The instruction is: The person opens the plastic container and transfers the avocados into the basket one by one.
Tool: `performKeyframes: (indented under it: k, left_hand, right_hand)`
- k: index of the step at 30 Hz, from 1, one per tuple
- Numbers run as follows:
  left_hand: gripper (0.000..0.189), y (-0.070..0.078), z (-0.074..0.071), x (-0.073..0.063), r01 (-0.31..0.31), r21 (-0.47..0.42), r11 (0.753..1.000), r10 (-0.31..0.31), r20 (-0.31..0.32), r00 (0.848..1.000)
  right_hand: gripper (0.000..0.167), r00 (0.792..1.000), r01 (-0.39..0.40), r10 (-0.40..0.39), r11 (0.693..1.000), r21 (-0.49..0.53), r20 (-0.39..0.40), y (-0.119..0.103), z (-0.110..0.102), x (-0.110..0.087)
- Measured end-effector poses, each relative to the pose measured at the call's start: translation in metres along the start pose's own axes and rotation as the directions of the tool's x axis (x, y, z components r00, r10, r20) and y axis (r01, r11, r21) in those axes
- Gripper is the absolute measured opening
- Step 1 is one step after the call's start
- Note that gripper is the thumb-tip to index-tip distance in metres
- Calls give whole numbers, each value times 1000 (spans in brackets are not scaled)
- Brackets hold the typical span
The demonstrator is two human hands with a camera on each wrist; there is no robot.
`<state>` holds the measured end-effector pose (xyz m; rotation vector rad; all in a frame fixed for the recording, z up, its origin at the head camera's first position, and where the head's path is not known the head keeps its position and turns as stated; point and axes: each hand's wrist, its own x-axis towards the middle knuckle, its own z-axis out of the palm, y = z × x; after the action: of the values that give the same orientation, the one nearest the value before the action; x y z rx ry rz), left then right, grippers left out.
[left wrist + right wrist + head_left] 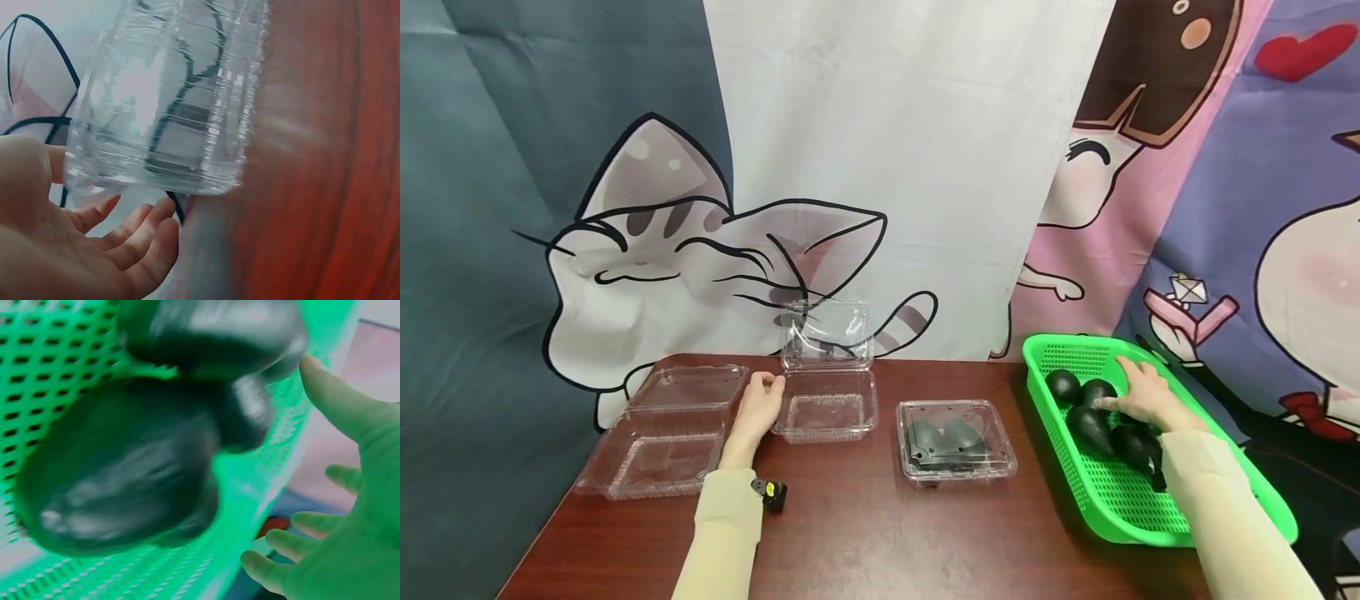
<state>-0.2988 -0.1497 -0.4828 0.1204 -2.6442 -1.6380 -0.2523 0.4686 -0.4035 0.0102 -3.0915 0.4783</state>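
Observation:
My left hand is at the left edge of a clear plastic clamshell box whose lid stands raised at the back. In the left wrist view its fingers are loosely bent, and the thumb tip is partly behind the box. On the right, my right hand reaches into a green basket with its fingers spread over several dark avocados. The right wrist view shows a large avocado close up, the thumb tip beside the avocado above it, and the other fingers apart from the fruit.
Between the hands sits a closed clear box with dark avocados inside. Another clear clamshell box lies open at the table's left side. Behind the brown table hangs a printed cloth.

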Motion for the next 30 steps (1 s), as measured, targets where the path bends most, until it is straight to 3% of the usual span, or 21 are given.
performKeyframes:
  k: [5, 8, 14, 19, 24, 28, 30]
  left_hand:
    - [37, 15, 0, -8, -64, 76, 995, 69, -66, 995]
    - [36, 26, -2, -15, -115, 105, 988, 125, -93, 988]
    - [32, 48, 0, -30, -216, 111, 970, 224, -65, 972]
    - [25, 64, 17, -39, -313, 72, 947, 317, -57, 947]
    - [17, 69, 36, -51, -339, -11, 941, 339, -3, 941]
    - [16, 68, 51, -65, -321, -98, 942, 330, 99, 939]
    - [19, 68, 58, -71, -319, -116, 941, 335, 168, 927]
  right_hand:
    - [96, 993, 98, -98, 995, 3, -65, -37, -10, -7]
    - [89, 978, 188, -186, 982, 16, -92, -68, -15, -22]
    - [78, 952, 292, -277, 948, 122, -127, -133, -16, -67]
    - [76, 944, 321, -303, 935, 149, -129, -163, -5, -86]
    - [66, 917, 383, -362, 917, 109, -168, -186, 14, -88]
    - [57, 869, 477, -452, 874, 94, -199, -207, 35, -84]
    - [52, 842, 526, -502, 846, 89, -200, -218, 46, -82]
